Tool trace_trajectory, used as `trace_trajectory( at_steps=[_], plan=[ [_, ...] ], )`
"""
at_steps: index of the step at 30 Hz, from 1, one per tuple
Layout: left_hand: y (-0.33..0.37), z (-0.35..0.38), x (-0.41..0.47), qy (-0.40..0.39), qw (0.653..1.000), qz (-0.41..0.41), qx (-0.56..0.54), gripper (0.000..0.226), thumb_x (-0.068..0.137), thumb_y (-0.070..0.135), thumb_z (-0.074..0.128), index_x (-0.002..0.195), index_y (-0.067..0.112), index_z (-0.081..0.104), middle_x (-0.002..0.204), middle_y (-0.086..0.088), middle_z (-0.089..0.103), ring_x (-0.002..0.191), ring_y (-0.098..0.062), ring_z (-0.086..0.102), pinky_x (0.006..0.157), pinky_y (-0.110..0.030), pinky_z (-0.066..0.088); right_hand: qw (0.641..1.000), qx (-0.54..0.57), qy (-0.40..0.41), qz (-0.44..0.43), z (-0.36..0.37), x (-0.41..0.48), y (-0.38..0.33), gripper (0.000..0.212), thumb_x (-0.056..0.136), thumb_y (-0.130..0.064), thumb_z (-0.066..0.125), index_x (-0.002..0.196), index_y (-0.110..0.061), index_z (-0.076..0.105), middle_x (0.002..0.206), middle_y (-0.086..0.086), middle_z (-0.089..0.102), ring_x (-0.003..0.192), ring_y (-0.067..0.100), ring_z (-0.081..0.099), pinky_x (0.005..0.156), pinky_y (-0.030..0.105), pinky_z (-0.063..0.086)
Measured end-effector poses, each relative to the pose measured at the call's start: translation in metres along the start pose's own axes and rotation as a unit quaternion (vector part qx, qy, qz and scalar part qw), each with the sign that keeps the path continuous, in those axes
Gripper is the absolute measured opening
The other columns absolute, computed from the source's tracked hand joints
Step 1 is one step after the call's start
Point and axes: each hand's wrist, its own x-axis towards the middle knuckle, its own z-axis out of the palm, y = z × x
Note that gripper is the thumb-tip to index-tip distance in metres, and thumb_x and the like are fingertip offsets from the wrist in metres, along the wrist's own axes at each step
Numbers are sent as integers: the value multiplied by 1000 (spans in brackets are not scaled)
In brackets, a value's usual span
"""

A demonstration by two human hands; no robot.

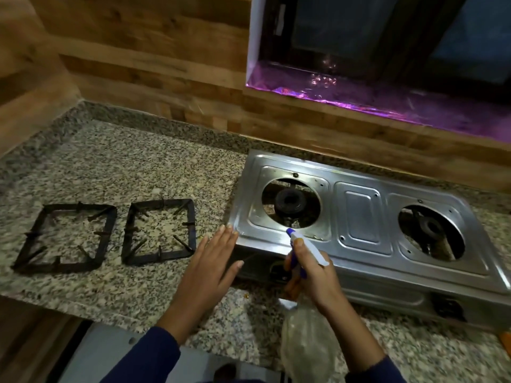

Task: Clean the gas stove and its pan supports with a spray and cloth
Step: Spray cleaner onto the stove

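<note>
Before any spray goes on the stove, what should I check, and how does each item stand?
1. Left support and right support off the stove, on the counter: ok.
2. Right hand grips the bottle: ok.
3. Nozzle aimed at the stove top: ok.
4. Left hand open, beside the nozzle, not before it: ok.
5. No flame at left burner or right burner: ok.
6. Cloth within reach: cannot tell, none in view.
</note>
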Motion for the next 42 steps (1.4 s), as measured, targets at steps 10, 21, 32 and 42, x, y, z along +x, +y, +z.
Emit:
trace_trajectory(
  at_steps=[10,21,32,42],
  plan=[
    [26,11,24,19,997,63,40,64,102,53,23,155,17,23,163,2,17,152,-12,6,122,-47,10,988,51,138,-37,-30,-12,-12,36,90,-58,51,76,-32,73,77,6,64,50,29,56,45,30,49],
    [82,36,39,-13,988,150,31,65,101,54,23,153,15,30,160,-3,28,151,-17,17,119,-45,13,971,43,235,-12,-94,-43,7,41,95,-49,49,77,-17,66,76,9,62,48,28,54,48,36,48],
    [152,65,54,-16,979,201,19,63,100,51,31,151,15,36,158,-4,32,149,-17,22,119,-43,12,960,79,270,-12,-159,-80,37,64,80,-73,57,81,-9,62,65,13,59,40,27,50,40,28,41],
    [202,87,63,-35,974,222,18,67,101,56,21,152,15,34,159,-3,30,149,-16,20,120,-42,10,968,20,245,37,-206,-105,51,61,79,-66,55,90,-7,64,65,22,58,45,33,55,42,29,45]
  ],
)
